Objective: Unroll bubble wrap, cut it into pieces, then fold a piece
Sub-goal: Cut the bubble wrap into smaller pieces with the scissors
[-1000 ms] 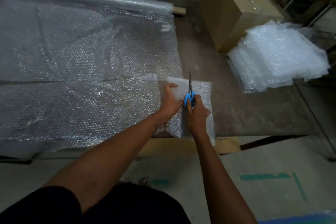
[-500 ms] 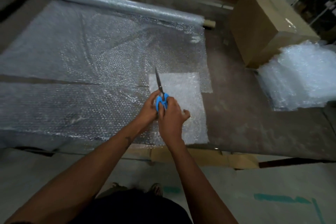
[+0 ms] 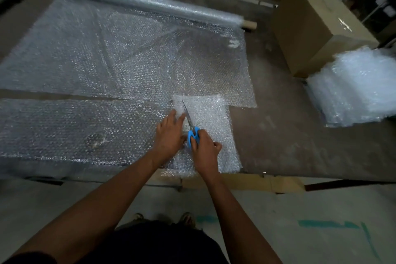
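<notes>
Because it is thin, light and soft, the bubble wrap sheet (image 3: 90,66) will probably slide and wrinkle on the table (image 3: 285,135) if nothing presses it; I judge that it is best held flat with a palm close beside the cut line, not pinched at a free edge. Nearest to the person, the right hand (image 3: 204,149) is closed around the blue handles of the scissors (image 3: 190,123), whose blades point away across a small whiter piece (image 3: 211,133) at the near table edge. Just beside it, the left hand (image 3: 170,135) lies open and flat, its fingers spread on the wrap at the left of the blades; so the material is directly under both hands. Beyond them the sheet stretches away to the roll (image 3: 137,0) at the far side; at the far right a pile of cut pieces (image 3: 355,85) rests against a cardboard box (image 3: 315,28).
</notes>
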